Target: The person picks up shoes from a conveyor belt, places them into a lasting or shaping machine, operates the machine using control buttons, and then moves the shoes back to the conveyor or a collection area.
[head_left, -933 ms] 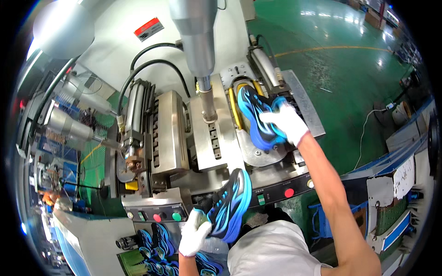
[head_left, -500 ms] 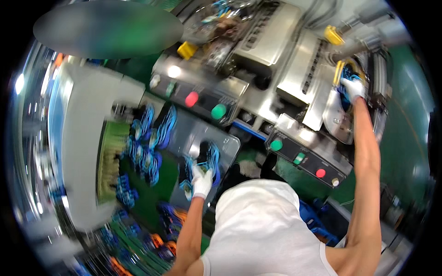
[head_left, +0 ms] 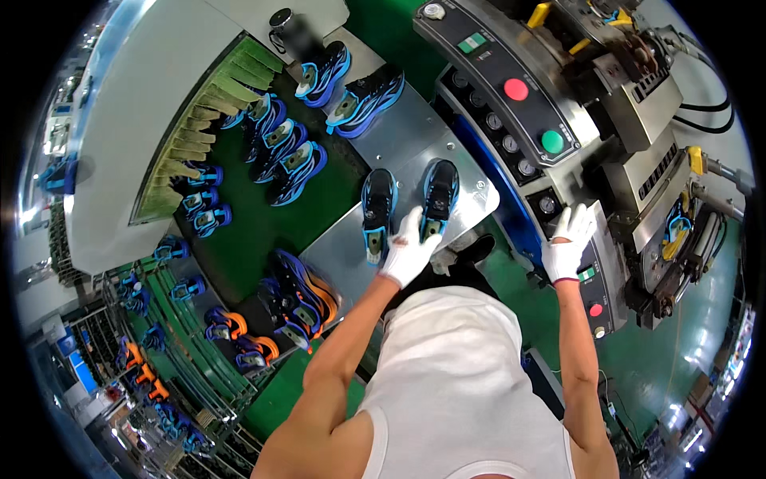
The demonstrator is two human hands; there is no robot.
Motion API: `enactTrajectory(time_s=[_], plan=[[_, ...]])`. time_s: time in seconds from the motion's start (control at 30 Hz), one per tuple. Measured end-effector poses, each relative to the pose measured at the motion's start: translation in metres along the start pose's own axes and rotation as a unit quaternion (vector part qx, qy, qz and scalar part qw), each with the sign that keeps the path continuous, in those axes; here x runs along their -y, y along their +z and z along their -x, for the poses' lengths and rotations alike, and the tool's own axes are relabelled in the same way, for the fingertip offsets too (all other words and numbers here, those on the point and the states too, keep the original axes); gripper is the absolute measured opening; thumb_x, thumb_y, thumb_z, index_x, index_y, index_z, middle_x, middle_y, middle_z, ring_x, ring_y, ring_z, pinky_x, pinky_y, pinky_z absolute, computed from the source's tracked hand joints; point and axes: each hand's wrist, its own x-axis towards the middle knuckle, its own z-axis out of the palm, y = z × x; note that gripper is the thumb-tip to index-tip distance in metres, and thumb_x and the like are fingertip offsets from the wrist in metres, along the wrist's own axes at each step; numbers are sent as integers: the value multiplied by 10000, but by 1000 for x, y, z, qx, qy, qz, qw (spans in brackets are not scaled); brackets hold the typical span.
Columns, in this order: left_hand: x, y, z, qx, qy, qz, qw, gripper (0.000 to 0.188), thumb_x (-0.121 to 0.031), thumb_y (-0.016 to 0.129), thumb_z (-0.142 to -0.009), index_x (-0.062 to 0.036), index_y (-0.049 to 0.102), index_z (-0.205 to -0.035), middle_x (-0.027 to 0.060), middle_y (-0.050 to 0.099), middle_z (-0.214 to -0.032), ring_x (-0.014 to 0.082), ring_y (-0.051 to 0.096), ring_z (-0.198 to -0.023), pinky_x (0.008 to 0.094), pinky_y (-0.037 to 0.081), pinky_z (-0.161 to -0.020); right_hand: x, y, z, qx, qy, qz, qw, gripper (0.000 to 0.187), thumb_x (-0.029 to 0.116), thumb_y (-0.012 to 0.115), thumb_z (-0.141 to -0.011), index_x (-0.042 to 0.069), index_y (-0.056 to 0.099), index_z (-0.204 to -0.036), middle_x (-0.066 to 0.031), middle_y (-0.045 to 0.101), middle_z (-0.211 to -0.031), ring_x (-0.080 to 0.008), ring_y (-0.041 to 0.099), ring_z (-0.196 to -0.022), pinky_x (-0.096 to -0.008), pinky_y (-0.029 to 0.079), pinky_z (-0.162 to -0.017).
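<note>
Two black shoes with blue soles stand side by side on a grey metal tabletop [head_left: 339, 251]. At the heel of the right shoe [head_left: 440, 190] is my white-gloved left hand [head_left: 409, 251], fingers apart and seemingly touching it. The left shoe [head_left: 378, 203] stands just beside that hand. My right hand [head_left: 568, 243], also gloved, hovers with spread fingers at the right control panel [head_left: 600, 275] and holds nothing. Farther right, a blue and black shoe [head_left: 678, 223] sits in the metal machine [head_left: 650, 203], partly hidden by its parts.
A second control panel [head_left: 511, 88] with red and green buttons lies ahead, above several round gauges. More shoes [head_left: 291, 160] stand on a green conveyor [head_left: 239, 255] beside a bristle-fringed opening [head_left: 179, 152]. A dark flask [head_left: 294, 33] stands far left. Orange-soled shoes [head_left: 299, 295] lie nearer.
My right hand has come away from the shoe in the machine, back to the control panel. My left hand stays by the paired shoes. The view has turned and sharpened.
</note>
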Motion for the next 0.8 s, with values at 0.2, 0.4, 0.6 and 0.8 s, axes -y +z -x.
enactTrajectory(time_s=[0.2, 0.4, 0.6, 0.8], plan=[[12, -84, 52, -218, -24, -33, 975, 778, -133, 856, -765, 23, 454, -1413, 237, 520, -1362, 405, 502, -1297, 474, 386, -1140, 84, -34, -3, 54, 3, -308, 950, 930, 271, 842, -803, -101, 369, -1511, -305, 347, -1590, -403, 324, -1498, -425, 265, -1232], [71, -44, 5, -136, -115, -11, 984, 792, -147, 832, -757, 45, 413, -1402, 269, 521, -1310, 420, 551, -1215, 452, 450, -1060, 296, 4, 6, 90, 234, -597, 762, 845, 231, 863, -736, 14, 437, -1433, -190, 706, -1086, -309, 694, -950, -395, 537, -900], [23, -102, -44, 14, -263, -31, 964, 790, -299, 848, -715, 47, 506, -1337, 300, 677, -1192, 425, 673, -1116, 446, 526, -991, 279, 19, -13, 118, 238, -579, 771, 399, 244, 846, -764, -28, 689, -1010, -138, 734, -945, -271, 685, -793, -394, 548, -754], [-11, -102, -86, 190, -183, 80, 961, 636, -157, 888, -701, 11, 616, -1251, 111, 661, -1076, 201, 660, -973, 353, 568, -811, 214, -27, 25, 155, 411, -727, 528, 225, 157, 859, -744, 56, 659, -766, 14, 557, -605, -85, 431, -450, -286, 331, -424]])
